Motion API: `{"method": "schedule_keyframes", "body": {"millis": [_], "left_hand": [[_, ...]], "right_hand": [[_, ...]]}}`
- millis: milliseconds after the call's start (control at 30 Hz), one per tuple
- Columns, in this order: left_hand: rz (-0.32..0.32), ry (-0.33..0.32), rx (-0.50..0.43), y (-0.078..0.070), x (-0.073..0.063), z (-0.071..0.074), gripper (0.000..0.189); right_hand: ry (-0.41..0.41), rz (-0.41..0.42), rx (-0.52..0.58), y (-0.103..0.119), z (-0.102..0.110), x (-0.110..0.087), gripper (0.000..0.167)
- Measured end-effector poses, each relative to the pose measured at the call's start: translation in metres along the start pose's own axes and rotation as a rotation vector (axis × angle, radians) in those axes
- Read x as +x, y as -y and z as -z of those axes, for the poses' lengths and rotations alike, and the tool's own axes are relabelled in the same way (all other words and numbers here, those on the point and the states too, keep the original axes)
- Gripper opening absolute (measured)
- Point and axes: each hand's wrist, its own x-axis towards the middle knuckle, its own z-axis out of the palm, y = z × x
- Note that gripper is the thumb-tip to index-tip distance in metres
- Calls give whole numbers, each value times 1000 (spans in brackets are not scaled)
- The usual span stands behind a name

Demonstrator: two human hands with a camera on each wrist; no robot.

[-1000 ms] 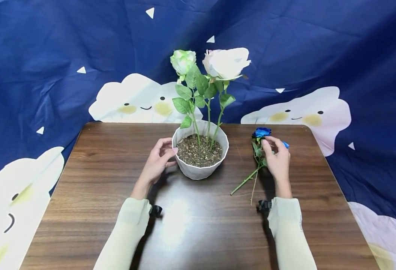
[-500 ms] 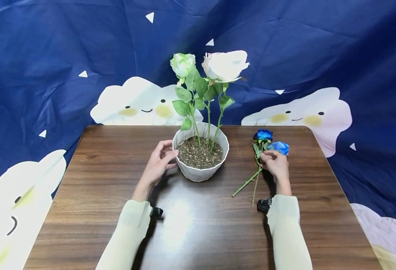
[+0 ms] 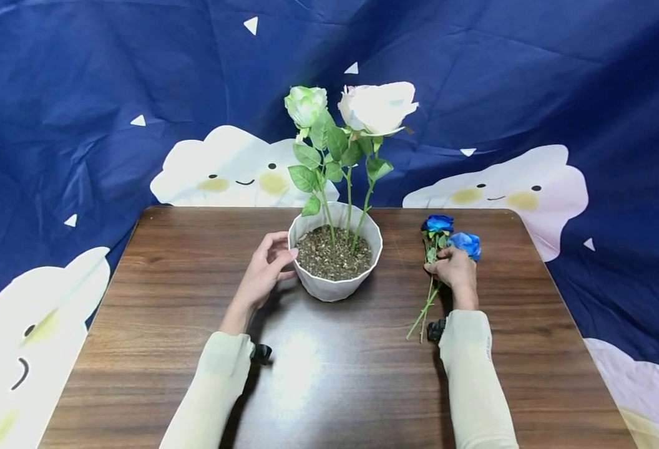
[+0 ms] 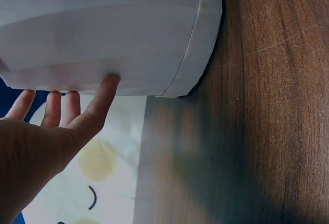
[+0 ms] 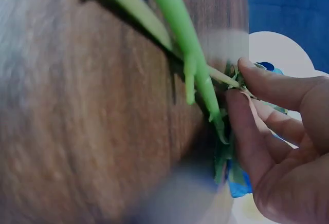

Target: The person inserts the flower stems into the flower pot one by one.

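In the head view a white faceted pot [image 3: 337, 288] holds soil with a green-white rose [image 3: 306, 107] and a large pale rose [image 3: 379, 110] upright in it. My left hand [image 3: 263, 274] touches the pot's left side, thumb at the rim; in the left wrist view the thumb [image 4: 101, 106] rests on its wall. To the right lie two blue roses, one darker [image 3: 438, 223] and one lighter [image 3: 465, 243]. My right hand [image 3: 456, 269] pinches a stem among them. In the right wrist view a thin brownish stem [image 5: 222, 76] enters the pinch and a thicker green stem [image 5: 181, 21] crosses it.
Everything stands on a brown wooden table [image 3: 155, 299] with rounded far corners. Behind it hangs a dark blue cloth [image 3: 138, 62] with white clouds and triangles. Each wrist wears a black mount, the left mount [image 3: 261, 353] close to the tabletop.
My right hand has drawn back from the blue flower heads to the stems and now pinches there. The green stem's lower end has swung right. The left hand keeps its place at the pot.
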Motion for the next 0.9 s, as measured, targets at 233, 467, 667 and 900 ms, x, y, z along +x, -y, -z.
{"method": "schedule_keyframes", "body": {"millis": [233, 467, 667, 900], "left_hand": [[3, -5, 10, 0, 0, 0, 48], [-1, -8, 10, -1, 0, 0, 48], [-1, -5, 15, 0, 1, 0, 48], [1, -6, 7, -1, 1, 0, 47]], "right_hand": [[9, -51, 434, -3, -4, -3, 51], [5, -53, 794, 10, 2, -8, 37], [-38, -75, 979, 24, 14, -14, 36], [-157, -35, 1144, 42, 25, -23, 33]]}}
